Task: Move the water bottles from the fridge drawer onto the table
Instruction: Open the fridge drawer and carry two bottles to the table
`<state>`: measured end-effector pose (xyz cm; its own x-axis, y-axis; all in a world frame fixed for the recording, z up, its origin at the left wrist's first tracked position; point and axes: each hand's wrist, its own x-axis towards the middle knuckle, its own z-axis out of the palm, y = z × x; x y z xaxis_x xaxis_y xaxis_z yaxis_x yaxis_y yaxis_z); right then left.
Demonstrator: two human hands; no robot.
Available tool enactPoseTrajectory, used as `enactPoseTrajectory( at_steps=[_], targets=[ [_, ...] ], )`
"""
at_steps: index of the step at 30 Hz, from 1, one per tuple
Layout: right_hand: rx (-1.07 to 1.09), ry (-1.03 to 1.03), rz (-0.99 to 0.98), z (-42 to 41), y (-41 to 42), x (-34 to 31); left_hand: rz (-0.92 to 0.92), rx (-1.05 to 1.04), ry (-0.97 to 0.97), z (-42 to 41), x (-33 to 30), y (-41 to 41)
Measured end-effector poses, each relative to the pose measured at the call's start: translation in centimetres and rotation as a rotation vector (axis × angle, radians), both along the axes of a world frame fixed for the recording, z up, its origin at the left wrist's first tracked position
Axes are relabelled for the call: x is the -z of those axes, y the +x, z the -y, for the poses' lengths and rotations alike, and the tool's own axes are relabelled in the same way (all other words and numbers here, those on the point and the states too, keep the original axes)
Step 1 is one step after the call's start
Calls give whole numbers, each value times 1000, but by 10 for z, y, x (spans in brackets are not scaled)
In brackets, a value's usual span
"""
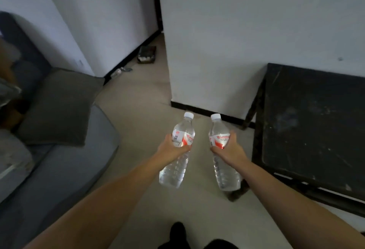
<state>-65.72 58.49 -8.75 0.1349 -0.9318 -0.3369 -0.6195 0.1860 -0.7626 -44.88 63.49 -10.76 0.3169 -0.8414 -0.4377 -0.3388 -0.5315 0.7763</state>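
I carry two clear water bottles with white caps and red-and-white labels above the beige floor. My left hand (171, 151) grips the left bottle (174, 171) round its middle. My right hand (229, 149) grips the right bottle (224, 171) the same way. Both bottles tilt with their caps pointing away from me. The black table (316, 122) stands at the right against the white wall, its top bare and scuffed. No fridge drawer is in view.
A grey sofa (65, 169) with a dark cushion (57, 108) fills the left side. A white wall corner (167, 61) juts out ahead, with a passage to its left holding a dark box (147, 54) on the floor. My dark foot (177, 233) shows below.
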Motion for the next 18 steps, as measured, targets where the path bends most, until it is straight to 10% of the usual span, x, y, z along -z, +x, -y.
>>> enactPoseTrajectory(
  at_steps=[18],
  targets=[
    [413,-6,59,296,-76,-23,-5,419,-48,379,-27,-85]
  ],
)
